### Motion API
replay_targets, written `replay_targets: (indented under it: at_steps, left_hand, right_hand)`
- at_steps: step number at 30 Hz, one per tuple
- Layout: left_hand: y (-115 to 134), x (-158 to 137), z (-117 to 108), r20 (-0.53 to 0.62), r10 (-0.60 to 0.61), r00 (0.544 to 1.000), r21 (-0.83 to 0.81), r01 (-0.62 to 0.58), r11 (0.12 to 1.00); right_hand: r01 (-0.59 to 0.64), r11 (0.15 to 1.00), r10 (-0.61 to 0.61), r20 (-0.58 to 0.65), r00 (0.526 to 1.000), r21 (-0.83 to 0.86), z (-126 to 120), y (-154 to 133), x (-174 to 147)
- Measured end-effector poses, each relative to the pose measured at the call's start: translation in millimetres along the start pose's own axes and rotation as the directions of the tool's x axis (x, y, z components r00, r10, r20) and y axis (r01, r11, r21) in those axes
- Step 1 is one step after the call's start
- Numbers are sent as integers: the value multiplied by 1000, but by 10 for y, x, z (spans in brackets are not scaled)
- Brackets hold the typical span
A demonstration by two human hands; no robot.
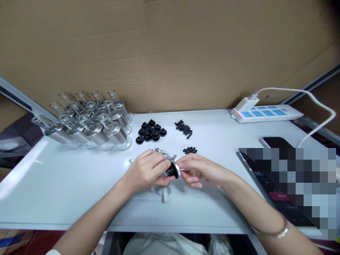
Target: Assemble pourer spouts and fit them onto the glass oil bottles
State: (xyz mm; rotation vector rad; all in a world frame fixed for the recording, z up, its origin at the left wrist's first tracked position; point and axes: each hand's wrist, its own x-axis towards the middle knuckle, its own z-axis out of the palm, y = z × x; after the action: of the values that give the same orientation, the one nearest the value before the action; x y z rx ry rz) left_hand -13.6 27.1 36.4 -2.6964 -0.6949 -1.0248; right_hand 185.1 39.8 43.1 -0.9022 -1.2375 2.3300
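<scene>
Head view. The left hand (150,170) holds a black ribbed piece (171,170), its fingers closed around the piece's narrower, left-hand portion. A round metal disc (177,170) sits against the wider right end of that piece. Both are held just above the table (87,191), near its front edge, between the two hands.

The governing relation is as follows. The long axis of the ribbed piece runs roughly left to right, with the narrow end towards the left fingers and the disc towards the right hand (199,170). Neither hand is clearly nearer: the left is on the ribbed piece, and the right fingertips are at the rim of the disc, beside a thin stem on its right. The remaining right fingers are loosely curled below. Whether the right fingers grip or merely touch cannot be determined.

Beyond the hands are a cluster of black stoppers (151,131), short black strips (183,128) and small black rings (190,150). Bottles (114,132) stand at the left.

Obscured: the left hand covers part of the ribbed piece and partly hides some loose metal pieces (164,191), whose number is uncertain. The left thumb's contact is hard to make out. The join between disc and ribbed piece is too small to judge.
</scene>
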Motion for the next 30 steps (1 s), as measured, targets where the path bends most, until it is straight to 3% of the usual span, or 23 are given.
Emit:
replay_targets:
  at_steps: [3, 10, 15, 20, 25, 30]
  left_hand:
    - [7, -8, 9, 39, -16, 999, 19, 15, 1000]
    - [15, -12, -14, -28, -3, 1000, 11, 3, 1000]
    - [40, -5, -22, -92, -27, 995, 52, 32, 998]
    - [30, 7, -44, -89, -35, 995, 92, 43, 995]
    - [23, 8, -39, -132, -72, 989, 86, 84, 993]
    - [37, 6, -20, -146, -166, 975, 36, 173, 984]
  right_hand:
    - [-54, 998, 54, 23, 998, 21, 4, 10, 4]
    - [-1, 998, -12, 200, 980, 69, 37, 62, -5]
    - [47, 996, -59, 170, 984, 74, 103, 58, 10]
    - [182, 979, -171, 116, 978, -94, 121, 66, 25]
    - [328, 867, -324, 75, 943, -376, 138, 93, 27]
    - [364, 639, -478, 21, 878, -677, 201, 77, -23]
